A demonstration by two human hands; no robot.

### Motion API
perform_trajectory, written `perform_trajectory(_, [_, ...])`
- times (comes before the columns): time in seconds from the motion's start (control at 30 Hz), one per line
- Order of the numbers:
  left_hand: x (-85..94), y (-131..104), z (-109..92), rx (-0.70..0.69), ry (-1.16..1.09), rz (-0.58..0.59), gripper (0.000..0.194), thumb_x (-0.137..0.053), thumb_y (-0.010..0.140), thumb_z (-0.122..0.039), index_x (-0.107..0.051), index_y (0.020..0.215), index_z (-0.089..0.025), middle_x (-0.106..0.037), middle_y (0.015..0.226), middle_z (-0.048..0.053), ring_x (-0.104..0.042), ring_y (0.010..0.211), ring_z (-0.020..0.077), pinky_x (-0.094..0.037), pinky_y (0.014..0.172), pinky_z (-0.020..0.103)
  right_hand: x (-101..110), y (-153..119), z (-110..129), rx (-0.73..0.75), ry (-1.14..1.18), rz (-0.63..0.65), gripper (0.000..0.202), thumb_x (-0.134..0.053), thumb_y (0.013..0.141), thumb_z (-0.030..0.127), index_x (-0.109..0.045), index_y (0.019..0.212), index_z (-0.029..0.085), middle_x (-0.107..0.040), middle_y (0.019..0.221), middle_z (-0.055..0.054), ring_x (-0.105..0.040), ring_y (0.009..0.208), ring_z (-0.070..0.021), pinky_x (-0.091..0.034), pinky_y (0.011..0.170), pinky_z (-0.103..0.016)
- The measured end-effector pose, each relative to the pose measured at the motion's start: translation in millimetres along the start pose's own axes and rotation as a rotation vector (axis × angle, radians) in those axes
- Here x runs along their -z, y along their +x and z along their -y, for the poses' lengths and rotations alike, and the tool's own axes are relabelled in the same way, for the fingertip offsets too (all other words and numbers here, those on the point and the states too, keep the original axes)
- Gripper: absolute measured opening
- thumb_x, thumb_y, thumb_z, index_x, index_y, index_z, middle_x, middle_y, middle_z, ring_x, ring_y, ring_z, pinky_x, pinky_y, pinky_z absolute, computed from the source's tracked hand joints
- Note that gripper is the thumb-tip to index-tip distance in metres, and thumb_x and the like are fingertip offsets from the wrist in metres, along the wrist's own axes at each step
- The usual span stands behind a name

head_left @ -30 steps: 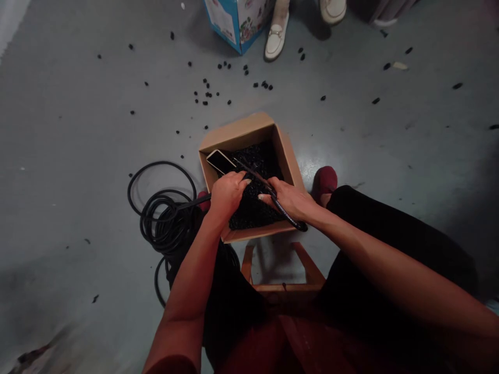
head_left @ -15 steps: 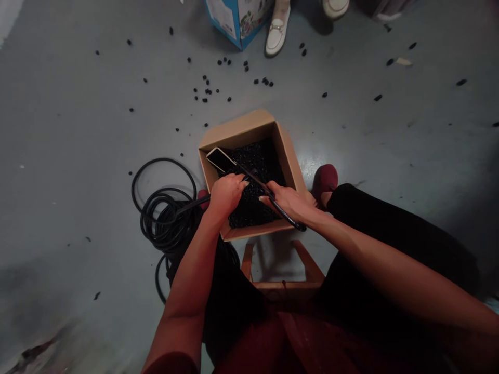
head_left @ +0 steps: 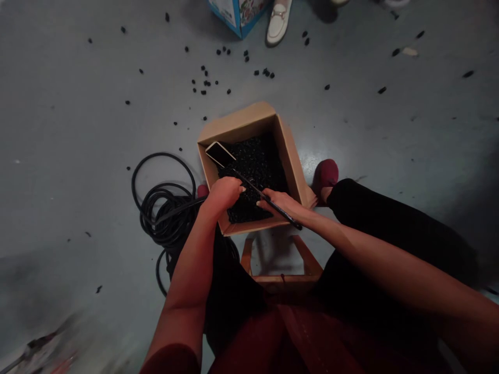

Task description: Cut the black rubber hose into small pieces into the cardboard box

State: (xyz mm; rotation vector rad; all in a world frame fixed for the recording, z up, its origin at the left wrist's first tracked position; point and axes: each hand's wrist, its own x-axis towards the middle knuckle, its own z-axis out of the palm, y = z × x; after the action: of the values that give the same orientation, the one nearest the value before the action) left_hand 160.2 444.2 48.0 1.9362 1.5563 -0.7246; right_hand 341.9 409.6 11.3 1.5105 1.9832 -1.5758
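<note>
My left hand is closed around a black hose, which runs up from a loose coil on the left. In my right hand is a pair of dark scissors, blades pointing up and left over the box. The gap between the blades is too dark to make out. Both hands are above an open cardboard box that holds many small black pieces. A dark flat rectangular object with a pale rim leans in the box's left back corner.
Short black pieces lie scattered over the grey floor. A blue printed carton and another person's white shoe are at the top. A wooden stool frame stands below the box, between my legs.
The view has tilted slightly, so the floor and box sit higher in the picture. My hands have moved a little within the box area; the scissors' handles look closer together.
</note>
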Motion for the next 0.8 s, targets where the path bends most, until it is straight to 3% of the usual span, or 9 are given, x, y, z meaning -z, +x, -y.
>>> perform_trajectory(0.17, [-2.2, 3, 0, 0.014, -0.008, 0.040, 0.034, -0.042, 0.093, -0.028, -0.070, 0.103, -0.012, -0.069, 0.110, 0.017, -0.065, 0.104, 0.0268, -0.047, 0.086, 0.033, -9, -1, -2, 0.017, 0.095, -0.036, 0.015, -0.049, 0.092, 0.033, -0.051, 0.086, 0.019, -0.062, 0.079, -0.004, -0.060, 0.072, -0.0165, -0.037, 0.062, -0.023])
perform_trajectory(0.3, [1.1, 4, 0, -0.031, -0.069, 0.028, 0.034, -0.041, 0.093, -0.028, -0.071, 0.096, -0.012, -0.071, 0.099, 0.015, -0.066, 0.094, 0.0246, -0.046, 0.081, 0.031, -10, -4, -2, -0.030, 0.302, 0.014, 0.019, -0.050, 0.091, 0.030, -0.045, 0.075, 0.020, -0.053, 0.063, 0.002, -0.051, 0.052, -0.0108, -0.037, 0.050, -0.021])
perform_trajectory(0.43, [7.7, 1, 2, -0.084, -0.272, -0.048, 0.036, -0.038, 0.093, -0.027, -0.070, 0.088, -0.011, -0.070, 0.087, 0.012, -0.064, 0.083, 0.0221, -0.047, 0.078, 0.031, -6, -7, 2, -0.130, 0.614, 0.054, 0.018, -0.046, 0.093, 0.032, -0.042, 0.079, 0.022, -0.045, 0.054, 0.007, -0.042, 0.036, -0.0087, -0.034, 0.036, -0.021])
perform_trajectory(0.53, [10.1, 0, 6, -0.164, -0.518, -0.185, 0.033, -0.041, 0.090, -0.025, -0.068, 0.103, -0.011, -0.070, 0.103, 0.010, -0.062, 0.093, 0.0217, -0.047, 0.088, 0.034, 0, -7, 4, -0.116, 0.750, -0.010, 0.019, -0.049, 0.092, 0.035, -0.041, 0.081, 0.022, -0.044, 0.054, 0.008, -0.042, 0.037, -0.0077, -0.035, 0.034, -0.019])
perform_trajectory(0.67, [10.5, -2, 12, -0.284, -0.761, -0.305, 0.048, -0.043, 0.087, -0.022, -0.054, 0.133, -0.013, -0.056, 0.135, 0.010, -0.050, 0.122, 0.0218, -0.036, 0.108, 0.038, 11, -6, 6, -0.006, 0.805, -0.109, 0.024, -0.050, 0.090, 0.041, -0.040, 0.081, 0.022, -0.046, 0.058, 0.007, -0.045, 0.042, -0.0072, -0.038, 0.035, -0.017])
perform_trajectory(0.73, [11.1, -3, 13, -0.282, -0.852, -0.308, 0.054, -0.044, 0.087, -0.024, -0.047, 0.140, -0.014, -0.052, 0.139, 0.010, -0.049, 0.123, 0.0217, -0.037, 0.107, 0.038, 15, -6, 7, 0.027, 0.816, -0.139, 0.027, -0.051, 0.089, 0.046, -0.040, 0.081, 0.022, -0.047, 0.059, 0.006, -0.046, 0.042, -0.0078, -0.039, 0.036, -0.018])
perform_trajectory(0.8, [12.2, -4, 13, -0.239, -0.942, -0.283, 0.058, -0.045, 0.088, -0.025, -0.041, 0.144, -0.015, -0.058, 0.130, 0.010, -0.057, 0.107, 0.0194, -0.046, 0.094, 0.034, 17, -8, 9, 0.047, 0.811, -0.153, 0.032, -0.052, 0.087, 0.051, -0.040, 0.080, 0.022, -0.048, 0.060, 0.006, -0.047, 0.043, -0.0081, -0.040, 0.036, -0.019])
